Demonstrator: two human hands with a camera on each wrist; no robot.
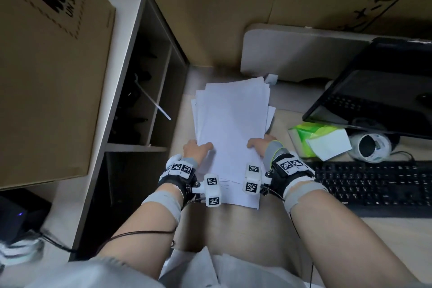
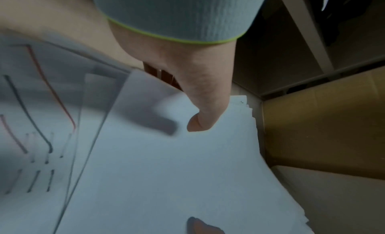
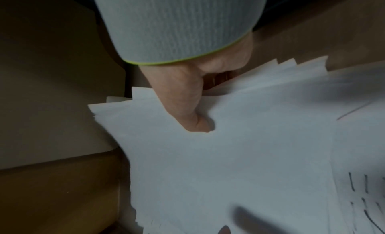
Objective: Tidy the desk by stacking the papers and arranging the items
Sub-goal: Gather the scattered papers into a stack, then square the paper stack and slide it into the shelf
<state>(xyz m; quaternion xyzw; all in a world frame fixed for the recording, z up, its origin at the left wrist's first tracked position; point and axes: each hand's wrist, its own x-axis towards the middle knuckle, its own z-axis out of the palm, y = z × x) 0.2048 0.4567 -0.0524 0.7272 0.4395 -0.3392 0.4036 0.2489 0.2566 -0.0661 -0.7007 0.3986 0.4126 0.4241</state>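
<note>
On desk: both hands (image 1: 230, 147) pinch papers (image 1: 231, 124) | keyboard (image 1: 374, 184), tissue pack (image 1: 313, 138) right

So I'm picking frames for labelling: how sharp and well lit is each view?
Head view: bright, edges bowed by the wide lens, paper stack fairly sharp. Left wrist view: dim, near sheets smeared, thumb clearer. Right wrist view: dim, soft throughout.
</note>
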